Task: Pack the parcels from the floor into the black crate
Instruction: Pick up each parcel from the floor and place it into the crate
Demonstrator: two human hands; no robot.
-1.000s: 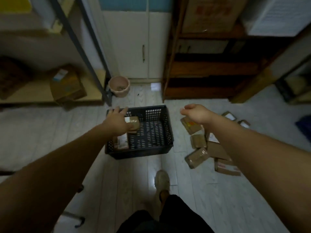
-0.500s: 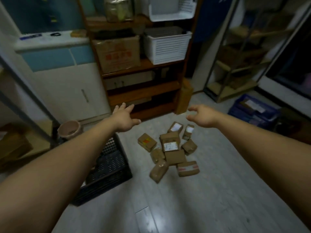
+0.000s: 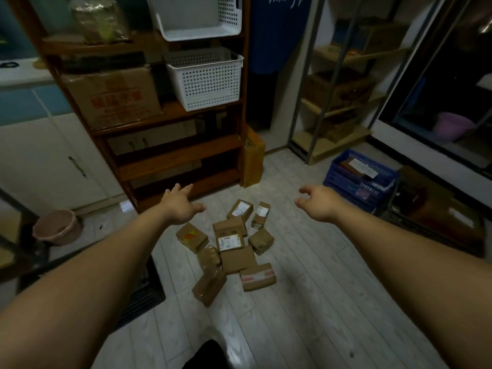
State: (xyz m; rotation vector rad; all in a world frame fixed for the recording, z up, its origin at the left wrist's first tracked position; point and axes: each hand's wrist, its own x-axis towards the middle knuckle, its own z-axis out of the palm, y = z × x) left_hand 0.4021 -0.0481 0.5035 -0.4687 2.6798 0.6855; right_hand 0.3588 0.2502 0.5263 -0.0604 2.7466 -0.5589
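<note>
Several brown cardboard parcels point(image 3: 230, 245) lie in a loose heap on the pale floor in the middle of the view; some carry white labels, one has red tape point(image 3: 257, 276). My left hand point(image 3: 181, 205) hovers open above the heap's upper left, holding nothing. My right hand point(image 3: 320, 202) hangs above and to the right of the heap, fingers loosely curled, empty. Only a corner of the black crate point(image 3: 145, 294) shows at the lower left, mostly hidden behind my left forearm.
A wooden shelf unit point(image 3: 170, 155) with a cardboard box and white baskets point(image 3: 206, 78) stands behind the heap. A pink tub point(image 3: 57, 227) sits at the left, a blue crate point(image 3: 359, 177) with items at the right, a metal rack beyond.
The view has swung right from the black crate to the parcel heap. My left hand left the crate with nothing in it; both hands now hover over the parcels.
</note>
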